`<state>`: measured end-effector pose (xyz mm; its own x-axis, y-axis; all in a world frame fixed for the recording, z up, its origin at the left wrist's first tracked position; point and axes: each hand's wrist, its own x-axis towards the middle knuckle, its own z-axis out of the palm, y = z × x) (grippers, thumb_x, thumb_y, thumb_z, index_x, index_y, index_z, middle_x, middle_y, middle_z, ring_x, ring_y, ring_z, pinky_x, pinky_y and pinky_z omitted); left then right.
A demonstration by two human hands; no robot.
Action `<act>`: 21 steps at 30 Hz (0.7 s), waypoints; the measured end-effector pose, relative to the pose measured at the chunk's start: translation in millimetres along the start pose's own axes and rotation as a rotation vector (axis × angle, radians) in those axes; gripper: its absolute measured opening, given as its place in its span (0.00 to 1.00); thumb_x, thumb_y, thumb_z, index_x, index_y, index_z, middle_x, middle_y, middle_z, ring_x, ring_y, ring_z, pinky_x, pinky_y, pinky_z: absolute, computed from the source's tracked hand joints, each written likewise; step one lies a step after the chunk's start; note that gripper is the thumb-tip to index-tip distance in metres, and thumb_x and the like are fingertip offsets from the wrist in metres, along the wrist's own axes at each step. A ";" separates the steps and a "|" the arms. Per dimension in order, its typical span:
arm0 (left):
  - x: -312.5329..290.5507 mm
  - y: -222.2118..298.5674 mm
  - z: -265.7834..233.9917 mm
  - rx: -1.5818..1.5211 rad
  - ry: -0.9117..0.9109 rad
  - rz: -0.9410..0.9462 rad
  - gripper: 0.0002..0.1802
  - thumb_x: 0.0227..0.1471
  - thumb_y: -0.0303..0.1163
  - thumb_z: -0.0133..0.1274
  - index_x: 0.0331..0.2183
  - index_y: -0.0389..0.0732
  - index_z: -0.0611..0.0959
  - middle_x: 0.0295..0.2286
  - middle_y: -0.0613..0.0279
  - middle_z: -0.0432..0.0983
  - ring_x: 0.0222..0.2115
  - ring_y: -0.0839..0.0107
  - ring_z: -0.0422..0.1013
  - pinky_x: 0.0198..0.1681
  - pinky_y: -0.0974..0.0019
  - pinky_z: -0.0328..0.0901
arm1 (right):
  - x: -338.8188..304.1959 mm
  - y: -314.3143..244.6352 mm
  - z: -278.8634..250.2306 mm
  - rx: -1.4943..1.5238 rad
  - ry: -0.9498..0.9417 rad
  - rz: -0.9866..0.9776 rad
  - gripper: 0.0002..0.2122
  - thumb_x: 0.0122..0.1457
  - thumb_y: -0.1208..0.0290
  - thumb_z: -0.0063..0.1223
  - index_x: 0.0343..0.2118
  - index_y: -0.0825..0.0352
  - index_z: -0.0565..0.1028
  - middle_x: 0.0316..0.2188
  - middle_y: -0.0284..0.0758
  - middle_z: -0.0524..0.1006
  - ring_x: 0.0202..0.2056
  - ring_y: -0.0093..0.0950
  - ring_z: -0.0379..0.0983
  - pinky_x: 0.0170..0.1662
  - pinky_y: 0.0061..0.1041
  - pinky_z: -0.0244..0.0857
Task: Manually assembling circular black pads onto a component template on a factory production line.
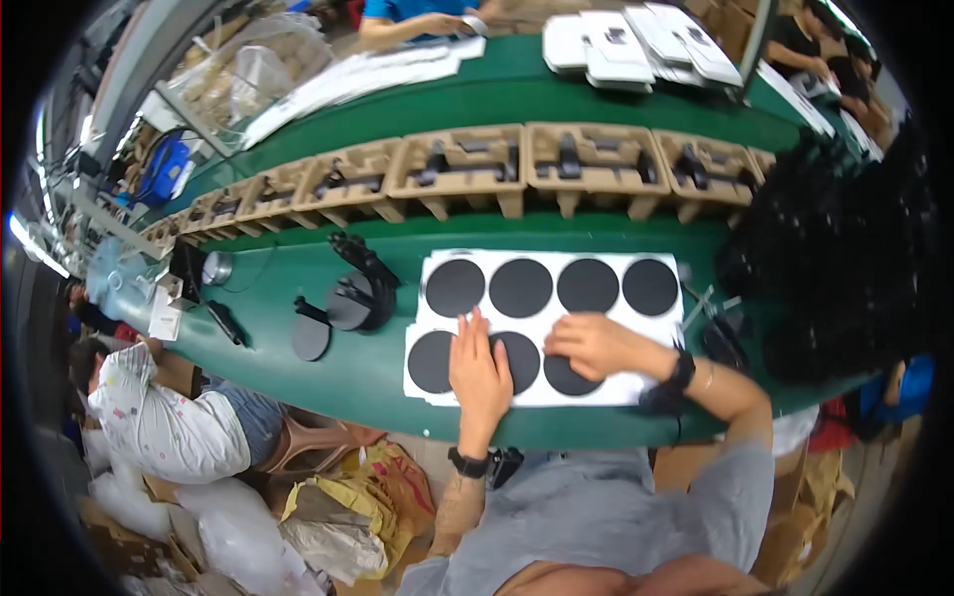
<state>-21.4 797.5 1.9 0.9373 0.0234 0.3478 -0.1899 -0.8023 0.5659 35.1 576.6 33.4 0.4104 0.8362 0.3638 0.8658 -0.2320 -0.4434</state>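
Note:
A white sheet (537, 328) bears two rows of round black pads (521, 288) on the green table before me. My left hand (481, 372) lies flat on it with fingers stretched out, between two pads of the near row. Over the far edge of another near-row pad (573, 377) is my right hand (596, 346), its fingers bent and pressed together. What its fingertips hold, if anything, is hidden. Left of the sheet are several black stands with round bases (311, 340), some grouped closely together.
Brown molded trays (457, 164) with black parts line the table's far side. A large heap of black parts (835, 258) stands at the right. A black tool-like piece (227, 323) lies at the left. White flat pieces (636, 45) are stacked beyond; a person (169, 417) sits at lower left.

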 end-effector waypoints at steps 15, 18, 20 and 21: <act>1.6 -5.2 -10.4 0.079 -0.077 0.052 0.34 0.52 0.44 0.55 0.52 0.29 0.70 0.57 0.47 0.60 0.59 0.45 0.55 0.59 0.46 0.51 | 11.9 -9.9 0.0 0.005 -0.018 0.124 0.20 0.37 0.85 0.52 0.38 0.67 0.75 0.35 0.36 0.71 0.40 0.35 0.67 0.43 0.29 0.66; 9.3 2.7 -11.0 0.047 -0.044 0.022 0.34 0.51 0.44 0.55 0.52 0.30 0.70 0.57 0.48 0.60 0.59 0.46 0.55 0.59 0.46 0.51 | 18.4 -16.9 -10.6 -0.029 0.024 0.171 0.21 0.35 0.87 0.50 0.38 0.68 0.75 0.33 0.38 0.71 0.38 0.38 0.67 0.42 0.32 0.65; 16.5 8.8 -10.3 0.000 -0.042 0.053 0.33 0.51 0.43 0.55 0.52 0.30 0.70 0.58 0.49 0.60 0.59 0.46 0.55 0.60 0.47 0.51 | 17.3 -12.9 -19.5 -0.072 -0.023 0.157 0.19 0.38 0.86 0.50 0.37 0.68 0.74 0.35 0.38 0.71 0.38 0.37 0.67 0.43 0.32 0.62; 17.7 9.7 -8.9 0.001 -0.031 0.053 0.33 0.51 0.43 0.55 0.52 0.30 0.70 0.58 0.49 0.60 0.59 0.46 0.56 0.60 0.47 0.51 | 20.8 -14.0 -22.2 -0.057 -0.047 0.131 0.19 0.38 0.86 0.50 0.37 0.68 0.74 0.35 0.38 0.71 0.38 0.37 0.67 0.43 0.32 0.62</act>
<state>-9.3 795.5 20.1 0.9346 -0.0373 0.3538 -0.2390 -0.8025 0.5467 37.9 586.2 65.4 0.5086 0.8186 0.2667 0.8210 -0.3679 -0.4366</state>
